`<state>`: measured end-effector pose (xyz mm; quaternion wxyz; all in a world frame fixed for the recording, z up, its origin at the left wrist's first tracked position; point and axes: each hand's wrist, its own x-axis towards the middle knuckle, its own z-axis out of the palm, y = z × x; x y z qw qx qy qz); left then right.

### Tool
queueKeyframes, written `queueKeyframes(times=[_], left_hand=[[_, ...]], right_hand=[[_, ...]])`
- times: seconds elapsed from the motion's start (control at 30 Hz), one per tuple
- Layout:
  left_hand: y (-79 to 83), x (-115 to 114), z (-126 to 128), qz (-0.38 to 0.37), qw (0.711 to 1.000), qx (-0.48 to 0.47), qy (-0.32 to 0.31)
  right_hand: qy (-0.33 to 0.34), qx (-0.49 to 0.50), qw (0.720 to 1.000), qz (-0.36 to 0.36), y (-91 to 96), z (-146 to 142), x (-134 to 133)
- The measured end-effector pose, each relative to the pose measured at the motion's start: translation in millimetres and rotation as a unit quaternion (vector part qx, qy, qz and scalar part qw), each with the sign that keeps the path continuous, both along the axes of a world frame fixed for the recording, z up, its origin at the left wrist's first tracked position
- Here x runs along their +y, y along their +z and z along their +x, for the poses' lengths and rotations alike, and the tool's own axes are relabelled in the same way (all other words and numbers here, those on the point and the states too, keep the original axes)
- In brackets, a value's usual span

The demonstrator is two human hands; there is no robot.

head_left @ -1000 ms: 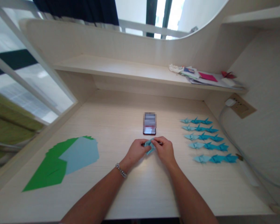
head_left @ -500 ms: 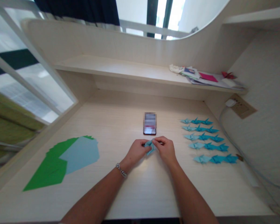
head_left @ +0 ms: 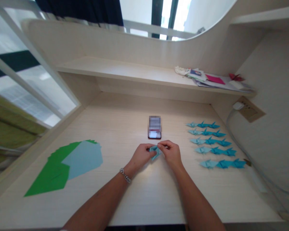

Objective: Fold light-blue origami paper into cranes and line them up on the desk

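A small piece of folded light-blue origami paper [head_left: 155, 153] is held between my two hands, above the middle of the desk. My left hand [head_left: 142, 154] grips its left side, with the thumb laid across the paper. At its upper right edge, my right hand [head_left: 170, 153] pinches the paper between thumb and fingertips. The fingers partly cover it, so its exact folds cannot be made out. Just beyond my hands lies a phone [head_left: 154, 127] with its screen lit.
Rows of blue folded paper cranes [head_left: 210, 141] lie on the right of the desk [head_left: 125, 112]. Green sheets [head_left: 48, 173] and light-blue sheets [head_left: 85, 158] are fanned out at left. Papers [head_left: 214, 79] rest on the shelf [head_left: 125, 70]. A cable [head_left: 240, 149] runs down the right wall.
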<state>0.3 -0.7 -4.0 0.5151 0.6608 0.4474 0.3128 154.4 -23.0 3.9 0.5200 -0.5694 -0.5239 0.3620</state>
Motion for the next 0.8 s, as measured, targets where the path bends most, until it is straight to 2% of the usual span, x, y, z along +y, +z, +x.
queueKeyframes(times=[0.13, 0.27, 0.37, 0.6, 0.8], left_hand=[[0.8, 1, 0, 0.009, 0.999, -0.03, 0.015], [1.5, 4, -1, 0.016, 0.994, -0.065, 0.08], [0.2, 4, -1, 0.01, 0.992, -0.073, 0.107], [-0.2, 4, -1, 0.005, 0.991, -0.069, 0.114], [4.2, 3, 0, 0.006, 0.99, -0.092, 0.105]], right_hand=[[-0.001, 0.009, 1.0, 0.002, -2.0, -1, 1], [0.011, 0.001, 1.0, -0.024, -8.4, -2, 2], [0.019, -0.013, 0.999, -0.036, -13.2, -4, 2], [0.015, 0.014, 0.998, -0.062, -15.4, -4, 1], [0.018, 0.058, 0.997, -0.057, -15.8, -4, 4]])
